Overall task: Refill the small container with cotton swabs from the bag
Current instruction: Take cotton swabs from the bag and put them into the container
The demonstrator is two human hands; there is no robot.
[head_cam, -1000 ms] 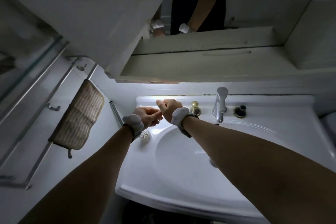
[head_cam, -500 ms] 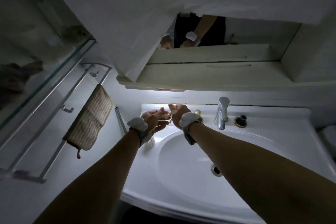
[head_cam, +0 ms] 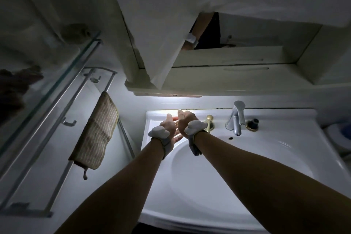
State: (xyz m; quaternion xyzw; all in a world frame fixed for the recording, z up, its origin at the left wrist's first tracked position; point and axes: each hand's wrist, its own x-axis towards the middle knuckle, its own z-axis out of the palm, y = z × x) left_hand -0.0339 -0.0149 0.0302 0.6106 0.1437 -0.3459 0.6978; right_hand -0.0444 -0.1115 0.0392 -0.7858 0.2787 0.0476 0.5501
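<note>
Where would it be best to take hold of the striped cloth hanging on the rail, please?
Probably the free lower edge of the striped cloth, beside its small loop, with fingers coming from the sink side. It drapes over the rail, so that edge hangs clear of the wall.

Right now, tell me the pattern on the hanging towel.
Brownish with thin pale stripes: towel, head view.
</note>
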